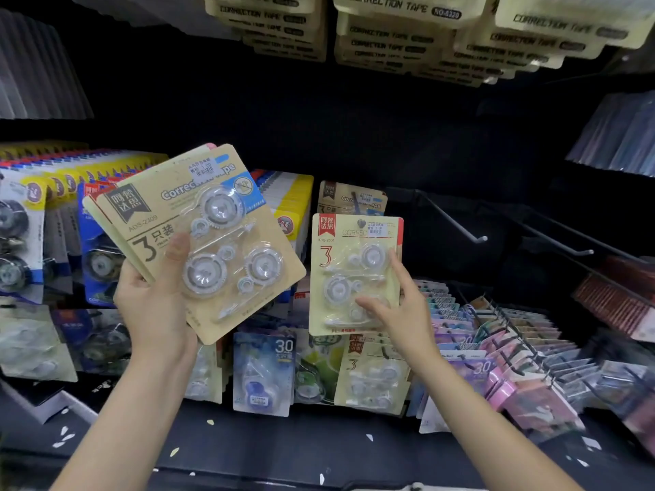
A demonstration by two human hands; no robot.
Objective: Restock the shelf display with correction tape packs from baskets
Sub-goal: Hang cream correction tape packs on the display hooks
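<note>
The left hand (pixel 156 303) holds a small stack of tan correction tape packs (pixel 212 235), thumb pressed on the front card and fingers curled behind. The stack is tilted, with its top leaning to the left. Its lower right corner comes close to a smaller pack with a red corner (pixel 354 274), which hangs on a peg in the middle row. The right hand (pixel 400 313) touches this red pack — its fingers are spread and fairly straight, lying on the clear bubbles at the front.

To the right of the red pack there is open dark room. Two bare metal hooks (pixel 457 221) stick out there with nothing on them. Behind the red pack another tan pack (pixel 349 198) hangs further back.

On the left, rows of blue and yellow packs (pixel 53 207) hang tight together. Below, more packs hang in a lower row (pixel 368 377), and pink and purple packs (pixel 503 352) fill the pegs on the right. Up top, tan packs marked "Correction Tape" (pixel 407 26) hang in thick rows.
</note>
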